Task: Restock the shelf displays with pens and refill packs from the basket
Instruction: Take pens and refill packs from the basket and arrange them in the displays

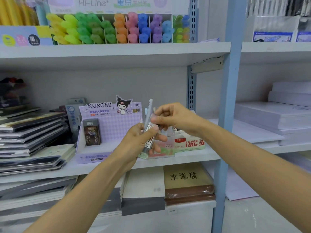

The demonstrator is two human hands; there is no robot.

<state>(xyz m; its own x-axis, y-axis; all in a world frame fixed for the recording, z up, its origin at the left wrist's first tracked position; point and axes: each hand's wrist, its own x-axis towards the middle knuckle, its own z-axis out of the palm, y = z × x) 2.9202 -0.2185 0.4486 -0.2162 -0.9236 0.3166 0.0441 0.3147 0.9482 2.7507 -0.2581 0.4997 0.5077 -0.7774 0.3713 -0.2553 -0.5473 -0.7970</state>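
Observation:
My left hand (134, 142) grips a small bundle of slim refill packs (149, 132), grey and white with "0.7" printed on a label, held upright in front of the middle shelf. My right hand (173, 117) pinches the upper part of one pack in that bundle. Behind the hands stand a red-and-white lead refill box marked "100" (190, 142) and a pink "Fruit Soda" display (165, 148). To the left, a purple Kuromi display box (107, 128) holds one dark pack (92, 132). The basket is not in view.
Stacked notebooks (32, 132) fill the middle shelf's left side. Coloured highlighters (116, 29) line the upper shelf. A blue upright post (227, 98) divides off the right bay with white paper reams (276, 116). More notebooks (186, 180) lie on the lower shelf.

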